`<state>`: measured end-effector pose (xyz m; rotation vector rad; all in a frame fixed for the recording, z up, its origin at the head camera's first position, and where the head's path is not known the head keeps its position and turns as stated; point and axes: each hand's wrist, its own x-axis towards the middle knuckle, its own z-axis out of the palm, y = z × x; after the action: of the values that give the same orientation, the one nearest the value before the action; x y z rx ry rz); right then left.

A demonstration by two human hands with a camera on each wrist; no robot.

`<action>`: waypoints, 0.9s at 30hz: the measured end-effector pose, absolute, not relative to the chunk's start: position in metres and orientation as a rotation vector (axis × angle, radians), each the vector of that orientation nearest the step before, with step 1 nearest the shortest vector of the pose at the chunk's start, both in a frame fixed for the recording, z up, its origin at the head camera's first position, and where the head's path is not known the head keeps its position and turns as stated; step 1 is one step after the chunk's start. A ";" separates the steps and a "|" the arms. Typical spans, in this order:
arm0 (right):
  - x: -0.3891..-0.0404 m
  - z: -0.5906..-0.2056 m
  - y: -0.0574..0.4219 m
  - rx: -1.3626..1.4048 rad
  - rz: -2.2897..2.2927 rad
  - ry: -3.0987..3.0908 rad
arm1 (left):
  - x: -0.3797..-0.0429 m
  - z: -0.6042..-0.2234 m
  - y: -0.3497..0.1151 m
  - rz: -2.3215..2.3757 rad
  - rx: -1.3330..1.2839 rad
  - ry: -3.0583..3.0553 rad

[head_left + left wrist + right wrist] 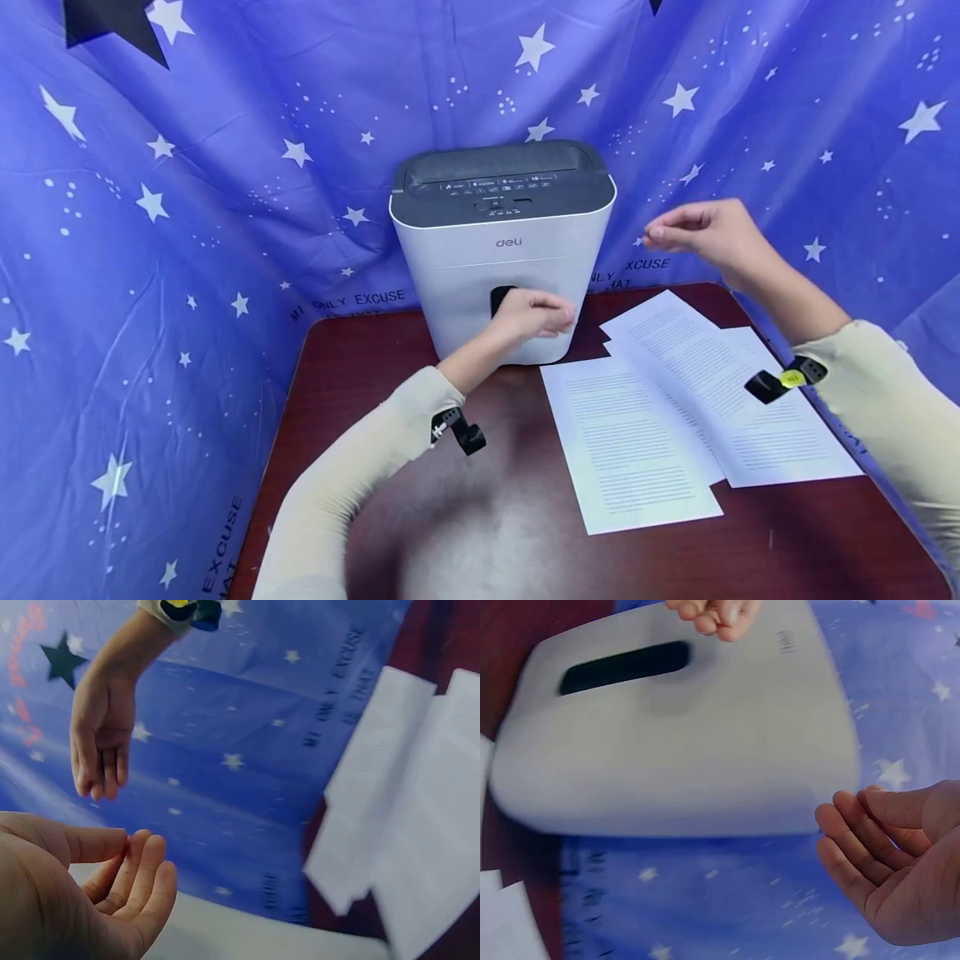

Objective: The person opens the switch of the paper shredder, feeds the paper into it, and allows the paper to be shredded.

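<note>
Left hand [534, 314] and right hand [705, 229] hover empty, loosely curled; one low sweep could scatter white printed paper sheets [637, 446]!

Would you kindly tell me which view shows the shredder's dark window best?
The right wrist view, where the window lies fully uncovered. The head view shows only one end, the rest hidden behind the left hand; the left wrist view shows none of it.
</note>
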<state>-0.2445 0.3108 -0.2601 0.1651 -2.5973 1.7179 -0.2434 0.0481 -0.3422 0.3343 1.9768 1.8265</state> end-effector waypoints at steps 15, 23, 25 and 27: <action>-0.248 -0.397 0.355 -0.103 1.513 -3.026 | -0.252 -0.456 0.060 1.790 -0.237 1.571; -0.249 -0.452 0.364 -0.335 1.515 -3.242 | -0.258 -0.494 0.065 1.742 -0.457 1.608; -0.248 -0.463 0.365 -0.405 1.549 -3.242 | -0.258 -0.500 0.067 1.717 -0.484 1.623; -0.247 -0.474 0.366 -0.503 1.596 -3.226 | -0.255 -0.505 0.069 1.719 -0.527 1.621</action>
<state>-0.2467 0.3663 -0.4744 -0.5026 -3.2261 1.5962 -0.2552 0.0693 -0.5047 -0.5275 1.6206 1.7188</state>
